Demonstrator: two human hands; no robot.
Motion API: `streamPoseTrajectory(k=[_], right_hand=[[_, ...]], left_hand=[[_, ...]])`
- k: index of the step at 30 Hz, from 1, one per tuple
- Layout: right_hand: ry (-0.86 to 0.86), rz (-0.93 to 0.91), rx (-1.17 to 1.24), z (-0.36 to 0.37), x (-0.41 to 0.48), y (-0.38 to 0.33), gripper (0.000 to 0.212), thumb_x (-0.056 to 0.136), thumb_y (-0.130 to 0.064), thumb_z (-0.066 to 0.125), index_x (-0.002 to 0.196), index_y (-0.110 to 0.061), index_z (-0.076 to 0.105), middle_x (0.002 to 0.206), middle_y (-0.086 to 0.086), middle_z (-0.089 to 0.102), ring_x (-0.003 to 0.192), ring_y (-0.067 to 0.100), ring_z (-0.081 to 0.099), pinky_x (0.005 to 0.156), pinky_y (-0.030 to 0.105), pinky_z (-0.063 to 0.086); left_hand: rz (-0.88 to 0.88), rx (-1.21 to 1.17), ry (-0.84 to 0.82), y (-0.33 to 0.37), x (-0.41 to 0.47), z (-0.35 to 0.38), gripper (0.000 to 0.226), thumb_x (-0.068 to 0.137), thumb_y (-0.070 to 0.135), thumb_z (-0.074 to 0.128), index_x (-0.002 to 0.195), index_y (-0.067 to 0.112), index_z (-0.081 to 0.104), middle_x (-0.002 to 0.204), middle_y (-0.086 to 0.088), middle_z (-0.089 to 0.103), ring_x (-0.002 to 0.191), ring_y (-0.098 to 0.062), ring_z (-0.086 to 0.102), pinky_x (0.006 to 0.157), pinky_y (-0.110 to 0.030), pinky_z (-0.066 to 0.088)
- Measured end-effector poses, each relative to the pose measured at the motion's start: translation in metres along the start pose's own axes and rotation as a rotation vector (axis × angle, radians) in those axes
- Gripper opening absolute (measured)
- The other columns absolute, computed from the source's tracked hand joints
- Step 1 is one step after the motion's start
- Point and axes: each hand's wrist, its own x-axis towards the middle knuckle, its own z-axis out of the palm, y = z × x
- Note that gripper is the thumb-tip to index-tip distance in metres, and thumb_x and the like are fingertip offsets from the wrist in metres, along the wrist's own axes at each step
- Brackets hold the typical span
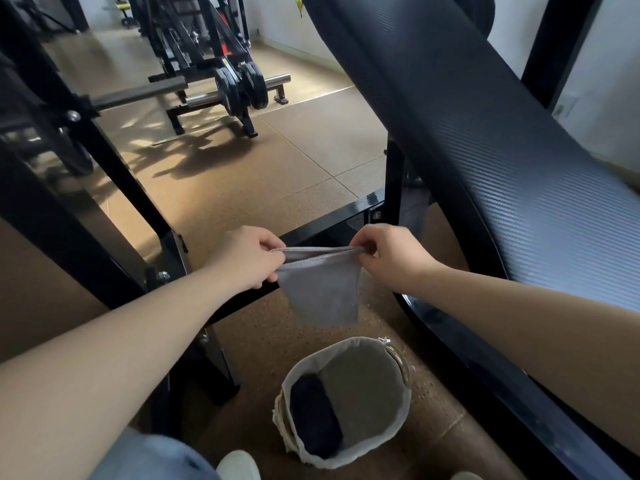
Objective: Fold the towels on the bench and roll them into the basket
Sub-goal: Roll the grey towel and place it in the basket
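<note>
A small grey towel hangs folded in the air between my hands, its top edge stretched level. My left hand pinches its left top corner and my right hand pinches the right one. Straight below it on the floor stands a round lined basket. Inside, a dark rolled towel lies against the left wall. The black padded bench slopes up at the right, with no towel visible on it.
Black steel frame bars run left of my hands and a crossbar passes behind the towel. A weight machine with plates stands farther back on the brown floor. My knee and shoe are at the bottom.
</note>
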Motion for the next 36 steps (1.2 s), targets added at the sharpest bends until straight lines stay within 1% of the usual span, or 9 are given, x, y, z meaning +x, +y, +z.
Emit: streamPoseTrajectory(k=[6, 9, 14, 18, 21, 24, 30, 34, 36], right_hand=[[-0.031, 0.106, 0.127, 0.004, -0.001, -0.001, 0.016, 0.093, -0.010, 0.061, 0.103, -0.020, 0.070, 0.092, -0.011, 0.067, 0.079, 0.002, 0.061, 0.067, 0.011, 0.047], [-0.064, 0.244, 0.396, 0.006, -0.002, -0.002, 0.010, 0.097, -0.014, 0.057, 0.104, -0.017, 0.063, 0.096, 0.001, 0.068, 0.077, 0.018, 0.072, 0.070, 0.035, 0.063], [-0.119, 0.439, 0.642, 0.010, -0.001, -0.001, 0.010, 0.102, -0.020, 0.056, 0.110, -0.014, 0.054, 0.099, 0.009, 0.059, 0.077, 0.020, 0.070, 0.078, 0.045, 0.064], [-0.157, 0.453, 0.661, 0.007, -0.002, 0.006, 0.037, 0.087, -0.006, 0.073, 0.116, -0.013, 0.053, 0.106, 0.016, 0.067, 0.087, 0.029, 0.075, 0.081, 0.042, 0.064], [-0.153, 0.438, 0.602, 0.007, -0.003, 0.007, 0.058, 0.079, 0.001, 0.077, 0.127, -0.016, 0.049, 0.101, 0.014, 0.070, 0.083, 0.024, 0.074, 0.077, 0.035, 0.063], [-0.123, 0.422, 0.619, 0.008, -0.003, 0.005, 0.050, 0.084, 0.000, 0.073, 0.125, -0.016, 0.049, 0.104, 0.015, 0.069, 0.084, 0.024, 0.071, 0.072, 0.035, 0.063], [-0.016, 0.404, 0.652, 0.006, -0.003, 0.005, 0.038, 0.090, -0.002, 0.067, 0.108, -0.027, 0.044, 0.107, 0.023, 0.062, 0.088, 0.040, 0.072, 0.072, 0.051, 0.064], [-0.064, 0.333, 0.602, 0.002, -0.001, 0.006, 0.023, 0.093, 0.001, 0.062, 0.099, -0.021, 0.059, 0.095, 0.013, 0.060, 0.073, 0.025, 0.068, 0.079, 0.050, 0.063], [-0.062, 0.300, 0.540, 0.003, -0.001, 0.006, 0.026, 0.094, 0.002, 0.059, 0.104, -0.021, 0.067, 0.091, 0.004, 0.059, 0.073, 0.019, 0.067, 0.079, 0.044, 0.064]], left_hand=[[-0.110, -0.221, -0.222, -0.006, -0.001, 0.000, 0.031, 0.100, 0.011, 0.045, 0.118, 0.019, 0.069, 0.102, -0.007, 0.075, 0.077, -0.017, 0.078, 0.056, -0.030, 0.059], [-0.173, -0.359, -0.424, -0.006, -0.003, -0.001, 0.036, 0.104, 0.011, 0.036, 0.130, 0.010, 0.061, 0.115, -0.016, 0.071, 0.088, -0.026, 0.078, 0.070, -0.035, 0.064], [-0.146, -0.537, -0.508, -0.011, 0.004, -0.005, 0.025, 0.096, 0.019, 0.069, 0.117, 0.005, 0.067, 0.108, -0.016, 0.076, 0.100, -0.027, 0.075, 0.092, -0.036, 0.060], [-0.128, -0.429, -0.411, -0.019, 0.005, 0.001, 0.029, 0.082, -0.007, 0.077, 0.109, 0.004, 0.073, 0.104, -0.016, 0.076, 0.097, -0.023, 0.076, 0.088, -0.034, 0.061], [-0.114, -0.449, -0.367, -0.016, 0.002, 0.007, 0.026, 0.099, 0.004, 0.061, 0.123, 0.012, 0.064, 0.113, -0.007, 0.070, 0.092, -0.022, 0.077, 0.080, -0.032, 0.063], [-0.124, -0.498, -0.424, -0.014, -0.001, 0.011, 0.028, 0.107, 0.016, 0.049, 0.133, 0.024, 0.050, 0.121, 0.003, 0.060, 0.092, -0.026, 0.077, 0.075, -0.033, 0.063], [-0.217, -0.692, -0.232, -0.011, 0.006, 0.009, 0.043, 0.097, 0.003, 0.065, 0.126, 0.016, 0.036, 0.102, -0.027, 0.070, 0.072, -0.022, 0.075, 0.066, -0.028, 0.063], [-0.089, -0.612, -0.237, -0.014, 0.005, 0.009, 0.009, 0.100, 0.001, 0.059, 0.099, 0.009, 0.056, 0.089, -0.016, 0.064, 0.068, -0.016, 0.069, 0.063, -0.029, 0.060], [-0.042, -0.521, -0.212, -0.014, 0.003, 0.010, 0.015, 0.099, 0.003, 0.060, 0.106, 0.015, 0.066, 0.090, -0.010, 0.068, 0.071, -0.012, 0.066, 0.060, -0.026, 0.056]])
